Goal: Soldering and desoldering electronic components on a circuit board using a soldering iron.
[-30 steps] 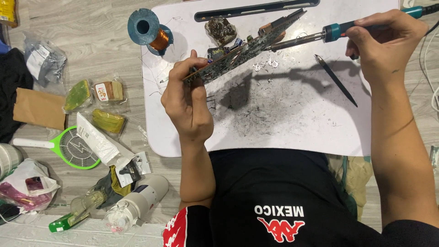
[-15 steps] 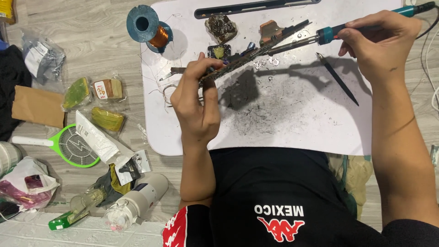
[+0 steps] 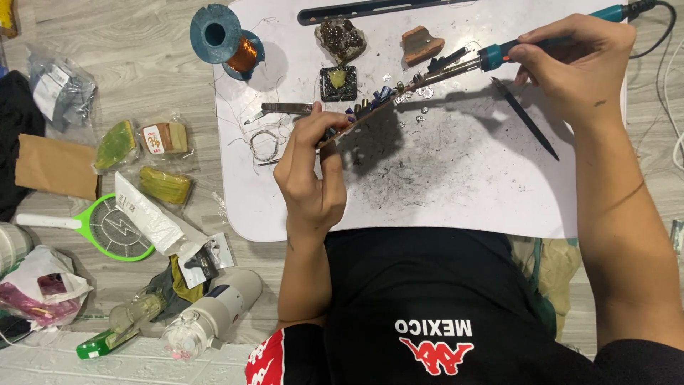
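Note:
My left hand (image 3: 310, 178) grips one end of a long, narrow circuit board (image 3: 370, 110), held tilted on edge above a white work board (image 3: 442, 192). My right hand (image 3: 570, 60) holds a soldering iron (image 3: 499, 53) with a teal handle. Its metal tip rests at the board's far end, near small components. The iron's black cord runs off at the top right. Grey soot marks cover the white board under the circuit board.
On the white board lie a copper wire spool (image 3: 224, 39), a dark rock-like lump (image 3: 340, 39), a brown block (image 3: 422, 44), a small black tin (image 3: 337, 82), tweezers (image 3: 281, 109) and a black strip (image 3: 524, 117). Plastic bags, a green swatter (image 3: 100, 228) and bottles litter the floor on the left.
My left hand has turned the circuit board more on edge and shifted slightly right. My right hand moved the soldering iron up and left along the board's far end.

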